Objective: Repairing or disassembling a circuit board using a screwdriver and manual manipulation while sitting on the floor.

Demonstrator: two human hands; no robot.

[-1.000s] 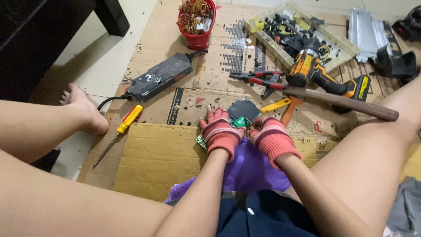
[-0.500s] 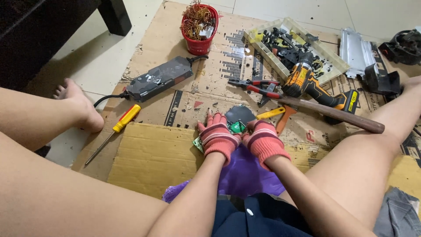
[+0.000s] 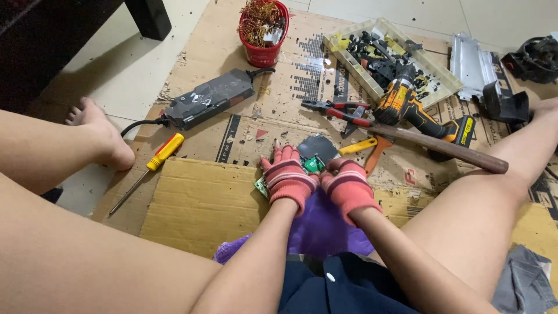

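Note:
Both my hands wear red knit gloves and meet over a small green circuit board (image 3: 314, 164) with a dark round part (image 3: 318, 146) behind it. My left hand (image 3: 288, 176) grips the board's left side, where a green corner (image 3: 262, 187) sticks out. My right hand (image 3: 347, 185) holds its right side, fingers curled. The board sits low over brown cardboard (image 3: 197, 203) on the floor, between my bare legs.
A yellow-handled screwdriver (image 3: 157, 160) lies left, a black power brick (image 3: 209, 99) behind it. A red bucket of copper wire (image 3: 264, 26), a tray of parts (image 3: 390, 58), red pliers (image 3: 340, 111), a cordless drill (image 3: 415, 113) and a wooden handle (image 3: 442, 148) lie beyond. Purple cloth (image 3: 319, 229) covers my lap.
My hands stay on the circuit board with little movement. The view has shifted slightly, so the hands sit a little further left and lower than before.

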